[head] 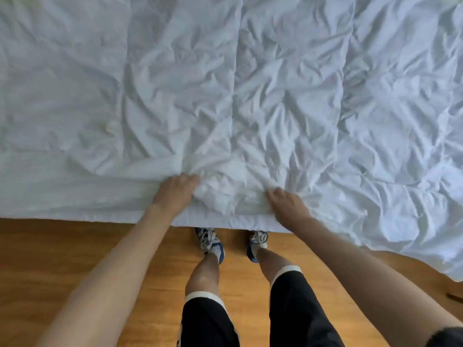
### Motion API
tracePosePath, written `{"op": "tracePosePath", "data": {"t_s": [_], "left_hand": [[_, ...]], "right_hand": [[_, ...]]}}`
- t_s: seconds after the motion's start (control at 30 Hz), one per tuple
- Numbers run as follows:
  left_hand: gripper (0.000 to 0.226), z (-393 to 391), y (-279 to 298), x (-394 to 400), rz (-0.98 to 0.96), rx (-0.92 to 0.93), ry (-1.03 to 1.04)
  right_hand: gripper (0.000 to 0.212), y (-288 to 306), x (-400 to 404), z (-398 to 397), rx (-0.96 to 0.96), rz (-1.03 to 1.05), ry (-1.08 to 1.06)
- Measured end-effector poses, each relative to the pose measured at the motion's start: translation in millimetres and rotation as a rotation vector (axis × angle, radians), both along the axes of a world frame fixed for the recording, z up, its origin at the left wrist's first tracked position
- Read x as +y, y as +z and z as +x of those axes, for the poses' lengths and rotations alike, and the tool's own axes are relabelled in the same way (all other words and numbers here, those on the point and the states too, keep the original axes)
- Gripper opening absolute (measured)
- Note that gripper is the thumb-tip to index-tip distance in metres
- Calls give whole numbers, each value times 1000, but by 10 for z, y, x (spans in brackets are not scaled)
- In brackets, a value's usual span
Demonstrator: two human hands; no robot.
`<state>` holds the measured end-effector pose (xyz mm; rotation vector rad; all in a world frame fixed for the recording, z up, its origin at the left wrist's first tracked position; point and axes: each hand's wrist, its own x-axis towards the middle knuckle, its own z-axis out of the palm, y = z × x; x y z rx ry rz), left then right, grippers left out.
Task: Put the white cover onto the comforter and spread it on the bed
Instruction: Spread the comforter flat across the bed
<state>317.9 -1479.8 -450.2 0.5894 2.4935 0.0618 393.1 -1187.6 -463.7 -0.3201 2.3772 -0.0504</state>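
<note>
A white, heavily wrinkled comforter in its cover [250,96] lies spread across the bed and fills the upper part of the head view. Its near edge hangs over the side of the bed just in front of my feet. My left hand [175,191] grips a bunch of the fabric near that edge, fingers curled into the cloth. A short way to the right, my right hand [285,204] also pinches the fabric, and folds gather between the two hands. Whether the comforter inside is separate from the cover cannot be told.
I stand on a wooden floor [75,246] close against the bed's side, my sneakers [210,241] partly under the hanging edge. At the right the cloth droops lower toward the floor [438,259]. A small dark object [454,296] lies on the floor at far right.
</note>
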Motion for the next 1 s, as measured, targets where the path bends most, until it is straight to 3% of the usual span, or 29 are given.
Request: {"op": "tracePosePath", "data": {"t_s": [0.17,0.27,0.37,0.47,0.67,0.83,1.0], "left_hand": [[67,1170,525,263,31,-136,-74],[61,1389,842,379,-107,-331,66],[52,1508,1031,409,-278,-505,-52],[48,1548,1266,460,-254,-452,-95],[47,1464,1546,1060,-241,-337,-268],[44,1353,1369,2227,-131,-178,-271],[32,1375,985,3637,91,11,-267]], "right_hand": [[45,721,355,720,-173,132,268],[57,1031,590,829,-235,221,273],[52,1322,605,828,-371,210,119],[50,1599,528,847,-305,105,-72],[48,1754,849,1012,-201,-12,-252],[45,1437,1840,1145,-163,-39,-347],[62,1045,3227,1325,-9,-4,-531]]}}
